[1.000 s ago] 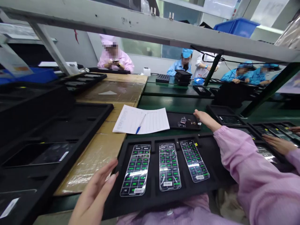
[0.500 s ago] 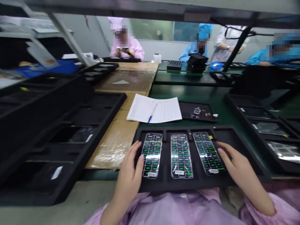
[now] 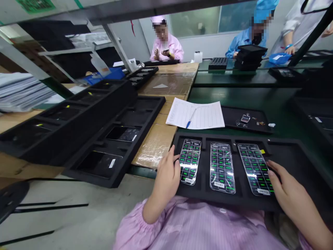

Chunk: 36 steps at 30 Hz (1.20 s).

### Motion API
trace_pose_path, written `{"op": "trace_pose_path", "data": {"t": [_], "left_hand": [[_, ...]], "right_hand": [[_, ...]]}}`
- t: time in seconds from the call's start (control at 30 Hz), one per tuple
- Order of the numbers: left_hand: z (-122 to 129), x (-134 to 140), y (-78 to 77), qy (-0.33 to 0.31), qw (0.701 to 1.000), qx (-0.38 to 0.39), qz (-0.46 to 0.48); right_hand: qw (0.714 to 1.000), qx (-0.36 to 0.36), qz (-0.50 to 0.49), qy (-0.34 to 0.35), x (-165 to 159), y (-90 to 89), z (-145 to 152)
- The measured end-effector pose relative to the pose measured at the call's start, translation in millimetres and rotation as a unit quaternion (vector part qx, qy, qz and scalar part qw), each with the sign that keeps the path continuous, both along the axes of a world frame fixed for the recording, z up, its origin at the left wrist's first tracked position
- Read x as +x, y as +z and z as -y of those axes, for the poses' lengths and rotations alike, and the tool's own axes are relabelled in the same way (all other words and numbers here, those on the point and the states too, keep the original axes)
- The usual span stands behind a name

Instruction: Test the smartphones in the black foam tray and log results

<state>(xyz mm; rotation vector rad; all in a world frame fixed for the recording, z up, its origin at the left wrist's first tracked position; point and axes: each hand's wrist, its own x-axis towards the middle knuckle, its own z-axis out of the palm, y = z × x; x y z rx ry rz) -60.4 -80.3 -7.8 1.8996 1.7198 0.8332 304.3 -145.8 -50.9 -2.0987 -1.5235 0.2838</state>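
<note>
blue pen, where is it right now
The blue pen lies on the white printed sheet in the head view, just beyond the black foam tray and left of the small black mat.

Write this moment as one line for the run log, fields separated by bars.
left hand on tray's left edge, touching left phone | right hand beside right phone | black tray holds three lit phones | fourth slot vacant

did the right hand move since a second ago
Yes. The right hand came back from the small black mat beyond the tray and now rests on the tray's near right side, beside the rightmost phone.
</note>
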Motion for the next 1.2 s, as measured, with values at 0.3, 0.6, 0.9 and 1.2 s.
{"op": "trace_pose_path", "data": {"t": [0.3, 0.6, 0.9, 1.2], "left_hand": [[-0.7, -2.8, 2.0, 0.004, 0.998, -0.053, 0.035], [-21.6, 9.6, 23.2, -0.009, 0.996, -0.027, -0.083], [-66.3, 15.4, 32.9, -0.011, 0.988, 0.014, -0.151], [-69.6, 32.0, 19.4, -0.184, 0.975, 0.007, -0.122]], "right_hand": [[1.000, 0.013, -0.019, 0.000, -10.3, 8.2, 3.2], [0.999, 0.012, -0.050, 0.008, -10.8, 7.4, 4.9], [0.997, 0.019, -0.070, 0.014, -10.3, 6.2, 3.4], [0.998, 0.026, -0.049, 0.027, -13.6, 9.5, -0.9]]}}
